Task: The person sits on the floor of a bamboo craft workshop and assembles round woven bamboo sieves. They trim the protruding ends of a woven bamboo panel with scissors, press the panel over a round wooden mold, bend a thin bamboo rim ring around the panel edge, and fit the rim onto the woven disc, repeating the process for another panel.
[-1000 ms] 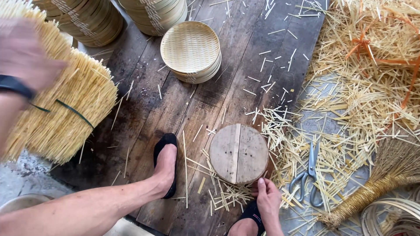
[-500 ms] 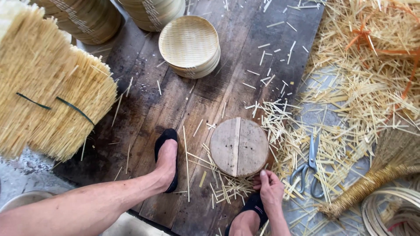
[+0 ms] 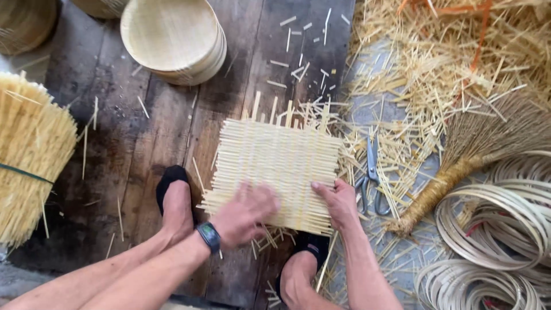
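Mat (image 3: pixel 275 169) of woven pale bamboo strips now lies flat where a round wooden disc showed a sec ago; the disc is out of view, likely covered. So the work has gone from bare block to a woven sheet being pressed on it, judging by the hands. Left hand (image 3: pixel 244 215), w/ dark wristband, is blurred, fingers spread flat on the mat's near edge; right hand (image 3: pixel 340 202) lies open, palm down, on the near right corner. Neither grips anything. Just right of the right hand: scissors (image 3: pixel 370 175) on loose strip offcuts. Further right: a straw broom (image 3: pixel 465 158) and coiled bamboo hoops (image 3: pixel 496 235). Beyond the hands, past the mat: a stack of round woven trays (image 3: pixel 172 37). Far left of the left hand: a tied strip bundle (image 3: pixel 28 155). No packages, labels or signs visible anywhere.
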